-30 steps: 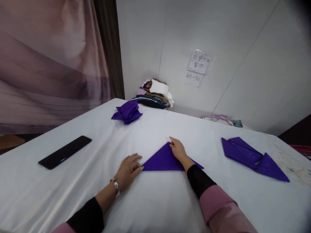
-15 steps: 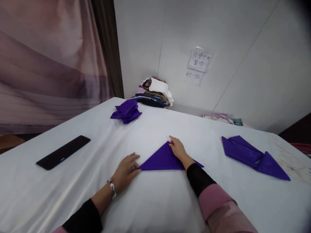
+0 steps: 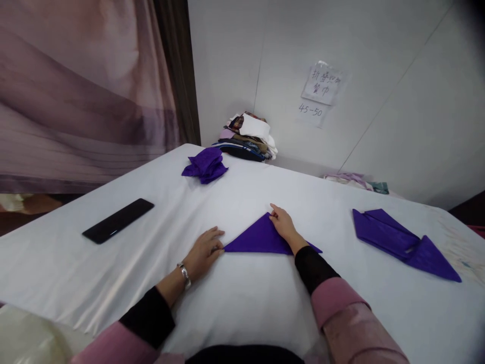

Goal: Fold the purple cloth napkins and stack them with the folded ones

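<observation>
near the middle of the frame a purple napkin (image 3: 259, 238), folded into a flat triangle, lies on the white worktop (image 3: 242, 303). the left hand (image 3: 204, 250) rests flat at the triangle's left corner, fingers loosely spread and fingertips touching the cloth, its grip open with nothing clasped. the right hand (image 3: 284, 228) presses its fingers down on the top point of the triangle, palm low, grip likewise open and only pinning the cloth. at right lies a finished folded purple napkin (image 3: 401, 242), well apart. at upper left sit a crumpled purple cloth (image 3: 205, 165) and a black slab (image 3: 118, 220); a pile of fabrics (image 3: 248, 135) is against the wall.
</observation>
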The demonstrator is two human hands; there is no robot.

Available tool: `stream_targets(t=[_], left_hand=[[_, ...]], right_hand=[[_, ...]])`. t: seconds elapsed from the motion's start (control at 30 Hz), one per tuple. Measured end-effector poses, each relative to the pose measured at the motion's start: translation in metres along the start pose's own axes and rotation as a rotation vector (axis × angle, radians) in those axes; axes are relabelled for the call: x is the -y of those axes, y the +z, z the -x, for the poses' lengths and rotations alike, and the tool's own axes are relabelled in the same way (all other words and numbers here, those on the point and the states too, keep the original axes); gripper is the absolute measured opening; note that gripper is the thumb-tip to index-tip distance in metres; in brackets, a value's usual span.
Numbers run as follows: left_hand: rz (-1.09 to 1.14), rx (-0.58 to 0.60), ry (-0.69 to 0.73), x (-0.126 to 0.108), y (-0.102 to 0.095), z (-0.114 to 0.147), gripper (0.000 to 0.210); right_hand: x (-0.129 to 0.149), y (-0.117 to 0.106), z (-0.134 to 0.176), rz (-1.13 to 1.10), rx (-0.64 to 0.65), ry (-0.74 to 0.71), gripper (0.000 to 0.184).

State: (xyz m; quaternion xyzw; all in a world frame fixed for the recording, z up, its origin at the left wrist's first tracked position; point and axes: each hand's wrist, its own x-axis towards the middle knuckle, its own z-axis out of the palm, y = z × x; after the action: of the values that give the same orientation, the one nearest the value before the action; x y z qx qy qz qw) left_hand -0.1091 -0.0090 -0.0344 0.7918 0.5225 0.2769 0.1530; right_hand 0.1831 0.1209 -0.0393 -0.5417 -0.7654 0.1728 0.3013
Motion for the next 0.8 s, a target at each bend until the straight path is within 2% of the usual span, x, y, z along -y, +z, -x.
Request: stream_targets(t=[0.47, 0.6, 0.7, 0.8], left_hand=[[0.011, 0.002, -0.092, -0.012, -0.007, 0.005, 0.015], [0.018, -0.096, -0.139, -0.012, -0.009, 0.007, 0.015], [0.023, -0.179, -0.083, -0.024, -0.008, 0.006, 0.015], [-0.032, -0.091, 0.072, -0.049, -0.004, 0.001, 0.022]], right_hand=[[-0.011, 0.000, 0.002, -0.011, -0.029, -0.067, 0.046], [-0.010, 0.000, 0.003, 0.001, -0.018, -0.073, 0.047], [-0.009, 0.000, 0.002, 0.013, -0.009, -0.057, 0.047], [-0.007, 0.000, 0.002, 0.016, 0.001, -0.042, 0.047]])
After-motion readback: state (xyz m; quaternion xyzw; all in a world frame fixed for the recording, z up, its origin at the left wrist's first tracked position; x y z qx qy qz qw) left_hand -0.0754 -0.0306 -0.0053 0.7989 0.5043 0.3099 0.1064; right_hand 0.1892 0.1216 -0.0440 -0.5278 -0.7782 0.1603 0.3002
